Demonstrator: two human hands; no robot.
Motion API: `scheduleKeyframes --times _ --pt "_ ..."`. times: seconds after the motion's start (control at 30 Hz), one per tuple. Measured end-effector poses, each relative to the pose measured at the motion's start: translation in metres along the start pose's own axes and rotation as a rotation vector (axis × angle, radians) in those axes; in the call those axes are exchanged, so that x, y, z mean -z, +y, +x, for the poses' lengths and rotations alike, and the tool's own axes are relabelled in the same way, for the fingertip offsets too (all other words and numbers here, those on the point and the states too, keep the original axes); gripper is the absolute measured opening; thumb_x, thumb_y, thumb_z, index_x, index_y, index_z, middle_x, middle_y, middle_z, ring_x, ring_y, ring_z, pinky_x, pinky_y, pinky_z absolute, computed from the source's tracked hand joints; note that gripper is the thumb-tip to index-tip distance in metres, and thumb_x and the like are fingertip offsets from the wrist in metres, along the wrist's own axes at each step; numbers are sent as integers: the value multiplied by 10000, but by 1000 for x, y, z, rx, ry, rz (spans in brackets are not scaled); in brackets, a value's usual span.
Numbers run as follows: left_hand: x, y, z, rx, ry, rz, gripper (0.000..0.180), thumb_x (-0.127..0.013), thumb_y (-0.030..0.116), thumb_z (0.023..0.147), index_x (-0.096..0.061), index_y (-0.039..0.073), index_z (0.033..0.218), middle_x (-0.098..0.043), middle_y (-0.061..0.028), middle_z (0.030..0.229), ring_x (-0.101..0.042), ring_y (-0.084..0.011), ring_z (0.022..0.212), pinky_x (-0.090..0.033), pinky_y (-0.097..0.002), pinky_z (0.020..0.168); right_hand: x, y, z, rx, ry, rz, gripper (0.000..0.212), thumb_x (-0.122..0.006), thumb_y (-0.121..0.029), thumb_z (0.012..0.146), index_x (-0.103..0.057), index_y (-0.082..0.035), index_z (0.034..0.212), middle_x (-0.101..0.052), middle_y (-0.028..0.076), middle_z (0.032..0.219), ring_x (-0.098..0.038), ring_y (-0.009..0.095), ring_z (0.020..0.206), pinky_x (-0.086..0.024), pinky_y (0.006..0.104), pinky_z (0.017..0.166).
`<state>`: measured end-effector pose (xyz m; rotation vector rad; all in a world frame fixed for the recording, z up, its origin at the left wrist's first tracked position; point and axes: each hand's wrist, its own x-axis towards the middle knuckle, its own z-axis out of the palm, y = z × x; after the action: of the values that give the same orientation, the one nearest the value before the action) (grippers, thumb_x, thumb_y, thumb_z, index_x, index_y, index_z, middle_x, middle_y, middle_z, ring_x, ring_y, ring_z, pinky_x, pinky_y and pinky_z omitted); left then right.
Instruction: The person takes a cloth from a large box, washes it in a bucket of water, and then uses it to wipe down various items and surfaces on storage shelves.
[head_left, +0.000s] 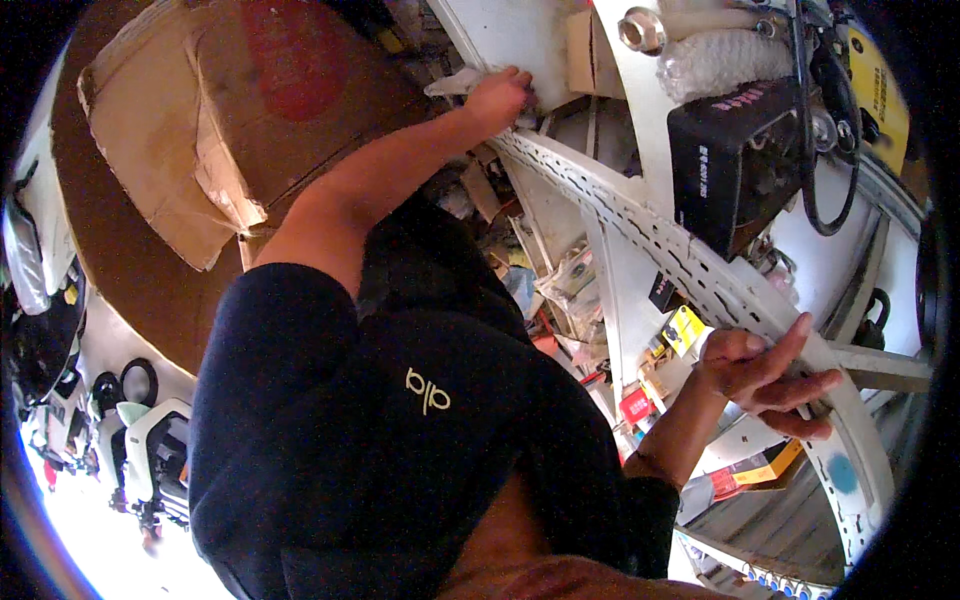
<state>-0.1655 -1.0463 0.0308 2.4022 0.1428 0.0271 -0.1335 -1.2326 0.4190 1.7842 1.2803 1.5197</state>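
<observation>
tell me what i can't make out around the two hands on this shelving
Head view only:
- Left hand: fingertips hidden behind a pale cloth or paper; grip unclear.
- Right hand: palm side faces the slotted white upright; contact unclear.
- Small boxes on the lower shelves: too small and cluttered to identify.
- Black case: contents hidden.

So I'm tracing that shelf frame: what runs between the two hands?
In the head view, the white slotted rack upright runs from the left hand to the right hand, past a black box.
</observation>
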Motion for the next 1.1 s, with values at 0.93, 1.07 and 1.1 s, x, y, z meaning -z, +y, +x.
scheduleKeyframes --times 0.93,1.07,1.1 --pt "55 -111 15 257 18 121 189 -510 176 820 -651 102 922 -600 -176 926 -595 -355 904 -501 -459 766 0 -9 1 -27 -37 26 359 -339 -241 864 -652 -155 1018 -504 155 1281 -260 360 1321 -87 552 1072" --pt "23 -72 6 140 174 207 203 -500 181 835 -646 91 945 -614 -183 882 -609 -348 871 -500 -466 757 7 -6 0 -20 -91 -4 353 -344 -237 866 -646 -154 1028 -516 152 1266 -260 359 1321 -79 542 1076" --pt "13 -48 -3 90 143 162 196 -507 163 826 -641 82 944 -609 -181 933 -603 -348 892 -505 -460 757 8 -4 -2 -20 -121 -18 358 -355 -243 852 -668 -169 1009 -490 154 1303 -203 370 1342 -86 530 1077"
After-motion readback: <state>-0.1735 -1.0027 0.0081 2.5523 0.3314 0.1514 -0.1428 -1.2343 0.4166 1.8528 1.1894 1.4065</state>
